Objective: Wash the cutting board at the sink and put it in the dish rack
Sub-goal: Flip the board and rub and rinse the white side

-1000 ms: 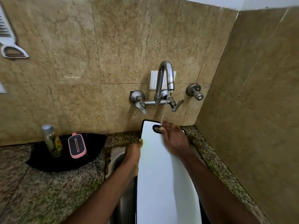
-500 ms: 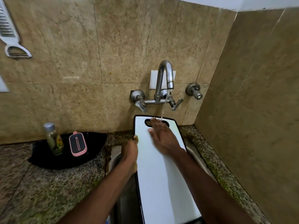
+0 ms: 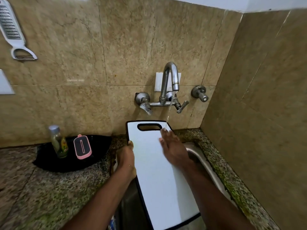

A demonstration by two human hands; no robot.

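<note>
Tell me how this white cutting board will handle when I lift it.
Probably stiff: the cutting board looks flat though the left hand grips only its edge. Likely slippery: tap water runs onto it.

Fig. Item tally by kind, sink corner.
Qty 1 ea.: white rectangular plastic cutting board [image 3: 157, 171] w/ black rim; stainless-steel sink [image 3: 206, 165]; chrome gooseneck wall tap [image 3: 169, 80]; round chrome wall valve [image 3: 200, 94]; thin water stream [image 3: 169, 110]; small clear bottle [image 3: 59, 141] w/ silver cap; pink-edged black rectangular pad [image 3: 82, 146]; black cloth [image 3: 66, 161]; white-handled metal grater [image 3: 11, 30]; speckled granite counter [image 3: 41, 188]. Qty 2 ea.: bare hands, i.e. left hand [image 3: 126, 158] & right hand [image 3: 172, 146]; chrome lever tap handles [image 3: 182, 106]; white wall plates [image 3: 158, 82], 1 behind tap, 1 at left frame edge.
</note>
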